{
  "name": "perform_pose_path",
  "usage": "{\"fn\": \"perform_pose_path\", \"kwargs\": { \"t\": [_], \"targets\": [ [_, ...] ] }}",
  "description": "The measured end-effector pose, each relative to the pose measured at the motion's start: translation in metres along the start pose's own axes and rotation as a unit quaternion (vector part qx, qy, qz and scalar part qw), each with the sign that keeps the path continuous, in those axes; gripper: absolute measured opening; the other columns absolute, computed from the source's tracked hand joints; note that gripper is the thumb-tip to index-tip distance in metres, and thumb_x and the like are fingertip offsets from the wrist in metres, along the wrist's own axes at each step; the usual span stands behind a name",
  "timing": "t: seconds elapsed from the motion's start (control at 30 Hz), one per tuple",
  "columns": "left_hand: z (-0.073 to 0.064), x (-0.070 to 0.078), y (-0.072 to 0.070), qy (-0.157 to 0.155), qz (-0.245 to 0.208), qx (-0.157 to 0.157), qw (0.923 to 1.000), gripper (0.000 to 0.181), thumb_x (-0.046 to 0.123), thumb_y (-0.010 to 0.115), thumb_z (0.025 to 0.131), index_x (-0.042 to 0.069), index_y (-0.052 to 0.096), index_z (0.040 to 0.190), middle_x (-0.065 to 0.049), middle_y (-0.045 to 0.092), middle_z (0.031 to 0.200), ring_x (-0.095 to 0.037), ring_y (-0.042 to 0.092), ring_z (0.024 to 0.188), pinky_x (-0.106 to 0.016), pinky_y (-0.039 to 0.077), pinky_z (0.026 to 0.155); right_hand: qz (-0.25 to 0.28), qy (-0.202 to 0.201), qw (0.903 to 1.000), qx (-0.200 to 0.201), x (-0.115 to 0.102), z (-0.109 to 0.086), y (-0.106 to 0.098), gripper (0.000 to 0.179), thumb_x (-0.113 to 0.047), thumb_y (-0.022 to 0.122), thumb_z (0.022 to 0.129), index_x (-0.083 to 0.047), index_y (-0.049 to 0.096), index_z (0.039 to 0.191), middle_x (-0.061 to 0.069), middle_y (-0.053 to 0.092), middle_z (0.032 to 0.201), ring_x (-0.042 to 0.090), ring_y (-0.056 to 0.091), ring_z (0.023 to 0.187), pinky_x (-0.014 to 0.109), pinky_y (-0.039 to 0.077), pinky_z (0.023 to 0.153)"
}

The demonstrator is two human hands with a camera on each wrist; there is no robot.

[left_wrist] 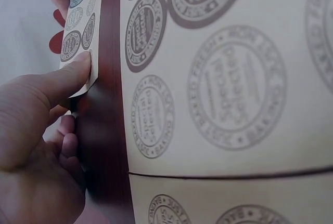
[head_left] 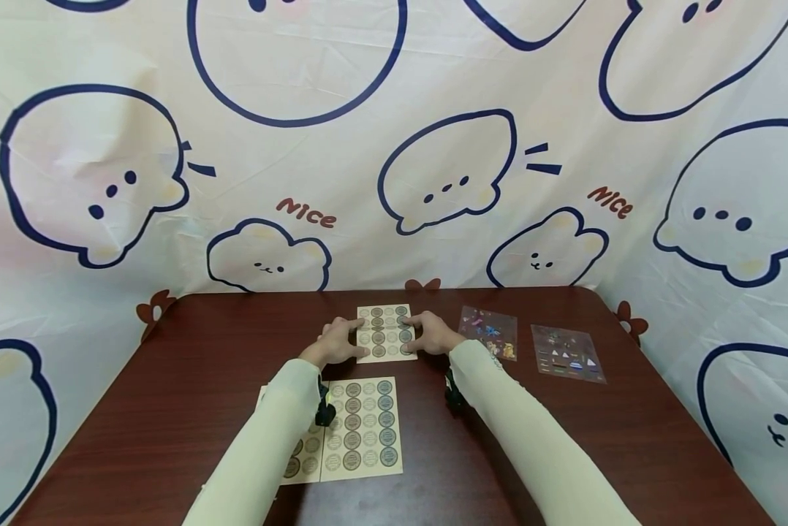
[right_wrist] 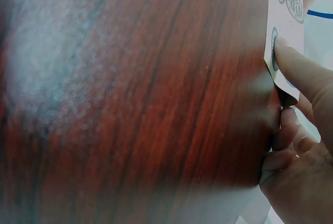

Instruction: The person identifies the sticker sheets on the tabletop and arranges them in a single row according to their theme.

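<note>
My left hand (head_left: 331, 343) and right hand (head_left: 437, 334) hold a small cream sheet of round stickers (head_left: 385, 333) by its left and right edges, near the back of the table. In the left wrist view, the left thumb (left_wrist: 73, 76) presses on the printed face while the other fingers curl beneath the edge. Seen from the right wrist, the right thumb (right_wrist: 299, 65) lies on the held sheet's top and its fingers fold underneath. The stickers carry ring-shaped print in dark and pale rows.
Nearer me lie larger cream sticker sheets (head_left: 361, 427), side by side with a dark seam, partly under my left forearm. Two clear sheets with small colourful pieces, one (head_left: 489, 332) close to my right hand and another (head_left: 568, 354) farther right, rest on the brown table (head_left: 236, 329). A patterned cloth (head_left: 354, 168) hangs behind.
</note>
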State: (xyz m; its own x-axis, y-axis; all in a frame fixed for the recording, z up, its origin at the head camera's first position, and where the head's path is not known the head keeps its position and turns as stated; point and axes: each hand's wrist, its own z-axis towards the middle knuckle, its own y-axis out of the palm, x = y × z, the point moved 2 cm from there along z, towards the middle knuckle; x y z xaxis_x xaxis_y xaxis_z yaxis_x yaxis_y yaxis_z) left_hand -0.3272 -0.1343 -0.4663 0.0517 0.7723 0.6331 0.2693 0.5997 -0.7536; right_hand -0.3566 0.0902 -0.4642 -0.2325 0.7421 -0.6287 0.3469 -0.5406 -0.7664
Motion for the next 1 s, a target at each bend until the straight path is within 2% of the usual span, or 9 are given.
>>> {"fn": "perform_pose_path", "kwargs": {
  "t": [0.2,0.37,0.6,0.7,1.0],
  "targets": [
    [-0.0003,-0.0001,0.0001,-0.002,-0.008,-0.001,1.0,0.073,0.021,0.074,0.093,0.013,0.039,0.156,-0.019,0.04,0.152,-0.037,0.039,0.128,-0.057,0.033,0.108,-0.007,0.004,1.0,0.002,-0.0001,0.0011,0.0006,0.066,-0.018,0.08,0.088,-0.006,0.053,0.146,0.014,0.064,0.117,0.02,0.056,0.099,0.037,0.046,0.1],
    [-0.0007,-0.0001,0.0003,-0.004,-0.021,-0.003,0.9998,0.073,0.019,0.073,0.093,0.012,0.038,0.156,-0.019,0.037,0.157,-0.042,0.034,0.137,-0.063,0.026,0.116,-0.009,0.007,0.9999,0.003,0.0003,0.0018,0.0014,0.065,-0.018,0.08,0.088,-0.008,0.053,0.147,0.011,0.064,0.109,0.017,0.053,0.09,0.033,0.045,0.091],
    [0.0,0.0008,-0.0006,-0.001,-0.033,0.001,0.9994,0.071,0.016,0.073,0.093,0.01,0.039,0.156,-0.018,0.037,0.16,-0.046,0.029,0.144,-0.067,0.019,0.119,-0.003,0.011,0.9999,-0.001,-0.0018,0.0009,0.001,0.063,-0.017,0.078,0.089,-0.009,0.053,0.147,0.01,0.065,0.096,0.016,0.055,0.077,0.028,0.044,0.076],
    [-0.0006,0.0014,-0.0014,0.0,-0.038,0.002,0.9993,0.072,0.015,0.072,0.093,0.01,0.038,0.156,-0.017,0.037,0.161,-0.047,0.025,0.147,-0.068,0.016,0.12,-0.003,0.012,0.9999,0.001,-0.0037,-0.0009,0.0,0.062,-0.017,0.078,0.089,-0.01,0.054,0.146,0.01,0.065,0.098,0.016,0.055,0.078,0.029,0.045,0.077],
    [-0.0046,0.0033,-0.0021,0.006,-0.04,0.005,0.9992,0.069,0.014,0.072,0.093,0.01,0.041,0.155,-0.017,0.041,0.159,-0.049,0.025,0.147,-0.069,0.018,0.118,-0.002,0.018,0.9998,0.007,-0.0027,-0.001,0.0016,0.062,-0.018,0.079,0.089,-0.01,0.055,0.146,0.011,0.065,0.105,0.017,0.056,0.084,0.031,0.046,0.085]
  ]
}}
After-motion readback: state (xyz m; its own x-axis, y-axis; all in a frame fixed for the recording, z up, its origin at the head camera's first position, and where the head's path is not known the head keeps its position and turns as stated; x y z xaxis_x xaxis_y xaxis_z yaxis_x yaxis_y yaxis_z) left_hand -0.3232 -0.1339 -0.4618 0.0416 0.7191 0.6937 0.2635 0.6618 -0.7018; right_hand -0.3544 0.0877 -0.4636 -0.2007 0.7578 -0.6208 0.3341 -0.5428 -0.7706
